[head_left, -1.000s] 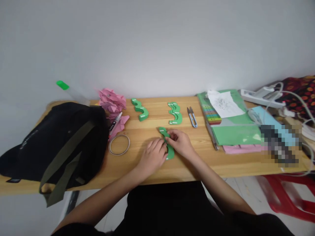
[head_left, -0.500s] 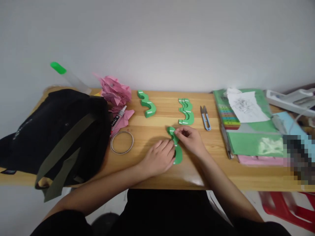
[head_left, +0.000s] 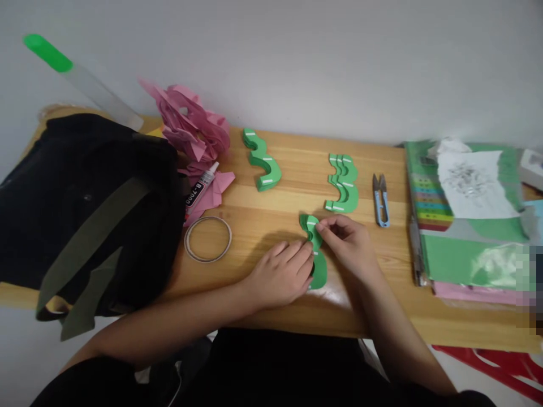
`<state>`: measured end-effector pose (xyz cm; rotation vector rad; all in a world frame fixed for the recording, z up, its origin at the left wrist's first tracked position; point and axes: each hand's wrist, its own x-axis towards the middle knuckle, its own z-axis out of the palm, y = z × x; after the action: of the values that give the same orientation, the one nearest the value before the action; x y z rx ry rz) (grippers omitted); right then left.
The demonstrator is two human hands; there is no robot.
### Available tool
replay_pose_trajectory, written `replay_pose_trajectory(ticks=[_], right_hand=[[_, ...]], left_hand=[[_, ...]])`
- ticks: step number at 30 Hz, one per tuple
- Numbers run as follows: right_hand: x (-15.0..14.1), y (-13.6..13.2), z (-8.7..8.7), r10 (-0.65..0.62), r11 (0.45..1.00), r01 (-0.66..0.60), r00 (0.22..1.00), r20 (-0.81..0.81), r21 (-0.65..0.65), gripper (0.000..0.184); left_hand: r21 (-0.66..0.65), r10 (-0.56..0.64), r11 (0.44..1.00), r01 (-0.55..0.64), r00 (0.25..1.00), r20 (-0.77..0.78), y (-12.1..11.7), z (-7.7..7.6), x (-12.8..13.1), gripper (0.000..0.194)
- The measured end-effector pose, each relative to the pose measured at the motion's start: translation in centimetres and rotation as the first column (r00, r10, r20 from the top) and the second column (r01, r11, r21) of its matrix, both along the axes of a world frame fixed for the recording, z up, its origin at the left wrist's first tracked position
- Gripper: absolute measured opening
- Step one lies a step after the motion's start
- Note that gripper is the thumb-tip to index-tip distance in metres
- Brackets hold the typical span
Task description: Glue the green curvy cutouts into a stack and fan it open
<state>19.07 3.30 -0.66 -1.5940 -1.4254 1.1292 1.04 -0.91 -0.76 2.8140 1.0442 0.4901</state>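
A green, curvy cut-out stack (head_left: 321,271) with small white strips on it lies on the table in front of me. My left hand (head_left: 283,274) rests along its left edge, fingers bent against it and thumb low near its bottom end. From the right, my right hand (head_left: 350,243) pinches the upper part by a white strip with thumb and forefinger. Parts of the stack are hidden under the fingers. Farther back lie two more green curvy pieces, a thick one (head_left: 265,164) to the left and a layered group (head_left: 348,189) to the right.
Blue-handled thread snips (head_left: 382,203) lie right of the layered group. A tape roll (head_left: 207,239), a B-7000 glue tube (head_left: 200,187), crumpled pink paper (head_left: 190,124) and a black bag (head_left: 97,220) are on the left. Green folders (head_left: 470,254) with white paper (head_left: 475,186) lie right.
The view has shifted, so the tabletop things appear larger and differently placed. My right thumb and forefinger have moved up the green stack to its upper white strip. My left hand stays against it.
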Motion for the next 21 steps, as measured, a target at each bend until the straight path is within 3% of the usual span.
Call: replay_pose_trajectory(ticks=[7,14,21], right_hand=[[0.27,0.03,0.09,0.018,1.000,-0.019,0.999,-0.039,-0.014,0.025],[-0.06,0.07,-0.27,-0.011,0.999,0.007,0.996,0.087,0.038,0.023],[-0.37,0.18,-0.39,0.001,0.995,-0.018,0.983,0.184,0.093,0.021]], left_hand=[[0.034,0.013,0.999,-0.014,0.999,0.050,0.03,-0.16,0.05,0.031],[0.032,0.009,0.999,-0.010,0.999,0.045,0.10,0.08,0.03,0.032],[-0.097,0.020,0.995,-0.013,0.997,0.070,0.26,-0.01,-0.21,0.029]])
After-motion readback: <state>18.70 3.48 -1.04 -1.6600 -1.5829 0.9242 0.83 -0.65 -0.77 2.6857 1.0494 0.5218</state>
